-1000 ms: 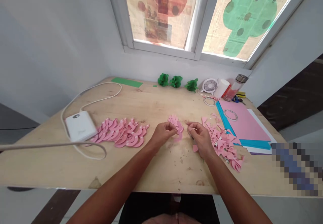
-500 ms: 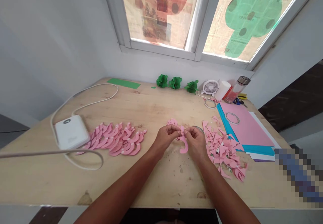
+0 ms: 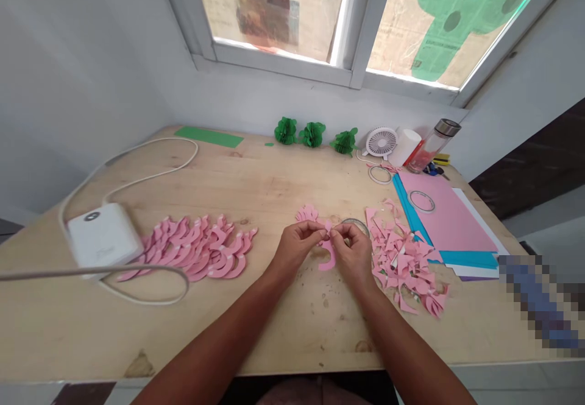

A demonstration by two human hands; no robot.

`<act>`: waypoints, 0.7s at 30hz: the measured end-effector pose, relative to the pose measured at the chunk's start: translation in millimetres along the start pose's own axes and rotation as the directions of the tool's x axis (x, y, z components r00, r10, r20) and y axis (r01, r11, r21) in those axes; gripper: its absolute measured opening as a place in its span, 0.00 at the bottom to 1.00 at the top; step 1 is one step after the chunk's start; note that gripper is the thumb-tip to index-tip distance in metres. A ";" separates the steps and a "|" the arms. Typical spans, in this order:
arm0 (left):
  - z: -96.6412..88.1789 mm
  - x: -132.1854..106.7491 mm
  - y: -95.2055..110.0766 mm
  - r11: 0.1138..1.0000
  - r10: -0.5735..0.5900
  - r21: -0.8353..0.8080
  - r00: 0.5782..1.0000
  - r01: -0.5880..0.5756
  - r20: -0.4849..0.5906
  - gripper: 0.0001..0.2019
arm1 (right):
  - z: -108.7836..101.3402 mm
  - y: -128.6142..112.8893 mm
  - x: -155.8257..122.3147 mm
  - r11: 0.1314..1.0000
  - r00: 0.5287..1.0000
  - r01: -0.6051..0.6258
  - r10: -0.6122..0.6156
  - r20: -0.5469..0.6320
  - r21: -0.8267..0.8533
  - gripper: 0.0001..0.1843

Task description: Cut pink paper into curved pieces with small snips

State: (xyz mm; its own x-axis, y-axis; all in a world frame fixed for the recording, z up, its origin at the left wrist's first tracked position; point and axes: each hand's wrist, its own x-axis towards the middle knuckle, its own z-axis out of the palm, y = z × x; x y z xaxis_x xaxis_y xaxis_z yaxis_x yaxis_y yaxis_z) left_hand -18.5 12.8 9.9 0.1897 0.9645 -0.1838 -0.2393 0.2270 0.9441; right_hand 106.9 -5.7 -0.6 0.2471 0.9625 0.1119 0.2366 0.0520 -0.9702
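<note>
I saw the left hand (image 3: 297,248) and right hand (image 3: 355,254) close together, their fingertips (image 3: 323,229) clamped on a pink paper crescent (image 3: 326,260), which hung just below the fingers. A clear tape roll (image 3: 356,224) sat just beyond the right fingers, pink paper scraps (image 3: 402,265) lay right of them, and a row of pink crescents (image 3: 196,250) lay well left.

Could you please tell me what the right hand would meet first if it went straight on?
The right hand would probably meet the curved pink paper cutout at its fingertips first, then the left hand, though depth is unclear.
</note>
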 end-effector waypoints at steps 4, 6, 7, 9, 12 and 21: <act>-0.1 0.7 -1.5 1.000 -0.003 0.010 1.000 0.003 -0.031 0.07 | 0.6 -0.9 -1.4 0.999 1.000 0.020 -0.020 0.007 -0.037 0.06; -0.4 1.3 -1.7 1.000 -0.001 0.023 0.999 0.002 -0.041 0.07 | 1.2 -0.6 -1.7 0.998 1.000 0.027 -0.027 0.008 -0.050 0.06; -0.6 1.7 -1.7 1.000 0.000 0.026 0.999 0.001 -0.042 0.07 | 1.5 -0.2 -1.8 0.998 1.000 0.026 -0.025 0.011 -0.049 0.06; -1.2 2.3 -1.8 0.999 0.006 0.033 0.999 -0.004 -0.042 0.06 | 2.0 0.5 -2.0 0.999 1.000 0.016 -0.015 0.020 -0.033 0.06; -2.0 3.0 -1.9 0.998 0.029 0.066 0.998 -0.026 -0.048 0.05 | 1.9 1.2 -2.1 1.000 0.999 -0.013 0.013 0.035 0.003 0.06; -3.2 1.7 -6.5 0.999 -0.027 0.039 0.999 0.026 0.030 0.07 | -1.6 0.5 0.6 0.982 0.996 -0.070 0.057 0.075 0.176 0.06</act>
State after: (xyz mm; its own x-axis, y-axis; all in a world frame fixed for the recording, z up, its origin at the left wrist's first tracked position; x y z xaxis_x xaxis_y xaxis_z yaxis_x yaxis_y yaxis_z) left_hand -19.6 13.3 2.6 0.2245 0.9535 -0.2012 -0.1971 0.2466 0.9488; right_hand 108.7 -5.5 -0.7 0.1888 0.9812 0.0395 0.0497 0.0307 -0.9983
